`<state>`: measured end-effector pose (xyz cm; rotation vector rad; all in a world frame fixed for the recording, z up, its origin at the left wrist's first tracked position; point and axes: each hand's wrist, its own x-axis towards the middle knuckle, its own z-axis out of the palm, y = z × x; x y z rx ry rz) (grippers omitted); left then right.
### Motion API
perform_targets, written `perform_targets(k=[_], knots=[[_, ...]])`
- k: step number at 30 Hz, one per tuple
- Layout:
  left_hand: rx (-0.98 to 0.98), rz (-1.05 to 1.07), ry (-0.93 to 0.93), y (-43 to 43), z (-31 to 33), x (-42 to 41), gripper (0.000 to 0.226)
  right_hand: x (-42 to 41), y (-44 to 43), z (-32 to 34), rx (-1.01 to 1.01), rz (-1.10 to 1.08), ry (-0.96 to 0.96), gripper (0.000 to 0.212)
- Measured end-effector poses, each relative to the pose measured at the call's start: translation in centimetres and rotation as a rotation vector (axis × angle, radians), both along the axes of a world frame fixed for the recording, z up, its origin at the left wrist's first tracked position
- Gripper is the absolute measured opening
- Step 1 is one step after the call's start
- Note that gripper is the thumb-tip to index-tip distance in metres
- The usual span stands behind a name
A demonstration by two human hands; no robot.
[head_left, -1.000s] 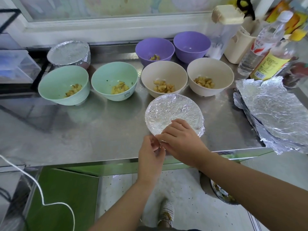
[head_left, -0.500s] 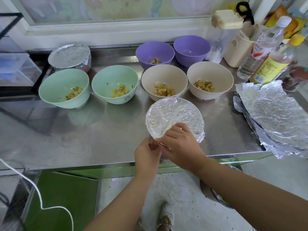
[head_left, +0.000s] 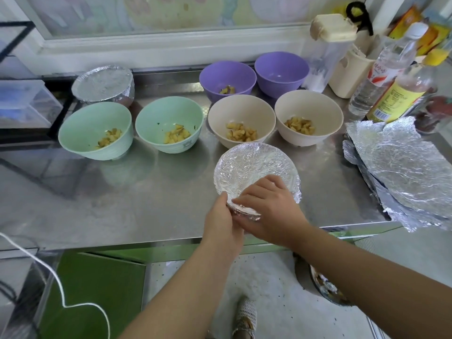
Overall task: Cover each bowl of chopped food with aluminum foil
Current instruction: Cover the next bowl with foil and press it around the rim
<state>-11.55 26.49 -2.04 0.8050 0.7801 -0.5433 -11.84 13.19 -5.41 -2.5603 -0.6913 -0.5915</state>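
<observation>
A foil-covered bowl stands near the steel counter's front edge. My right hand lies over its near rim, fingers pressing the foil down. My left hand grips the foil at the bowl's near-left edge. Behind it stand two mint bowls and two beige bowls with chopped food, open on top. Two purple bowls sit further back; the left one holds a few pieces. Another foil-covered bowl sits at the back left.
A stack of foil sheets lies at the counter's right end. Bottles, a cream jug and a clear container crowd the back right corner. A clear box stands at far left. A white cord hangs below.
Both hands have stayed at the bowl's near rim, shifting slightly along it while folding the foil under. The camera has tilted down a little.
</observation>
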Motion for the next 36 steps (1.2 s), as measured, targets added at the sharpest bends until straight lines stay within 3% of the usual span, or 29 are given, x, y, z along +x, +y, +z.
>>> perform_targets(k=[3,5,9,16,25,29,32,36], knots=[[0.027,0.071,0.035,-0.1,0.4,1.3,0.031,1.4,-2.5,1.6,0.013,-0.219,0.146,0.050],[0.058,0.080,0.042,-0.3,0.3,1.6,0.027,2.6,-3.8,2.4,-0.003,-0.401,0.363,0.064],[0.096,0.115,0.034,-1.0,-0.1,2.0,0.022,4.0,-4.4,1.9,0.009,-0.422,0.637,0.072],[0.187,0.177,0.075,-1.9,0.1,2.2,0.023,4.0,-4.2,1.6,-0.094,-0.428,0.649,0.077],[0.045,0.313,0.034,-3.0,0.7,2.2,0.013,3.7,-4.1,1.0,-0.073,-0.437,0.613,0.079],[-0.059,0.217,0.005,-1.7,0.1,2.6,0.030,3.6,-4.0,0.9,-0.037,-0.467,0.618,0.077],[-0.124,0.082,-0.144,0.5,-0.1,3.4,0.039,3.3,-4.0,1.6,0.024,-0.488,0.659,0.071],[0.112,0.110,-0.237,2.0,-1.3,2.2,0.022,1.7,-4.1,3.0,-0.088,-0.426,0.684,0.086]])
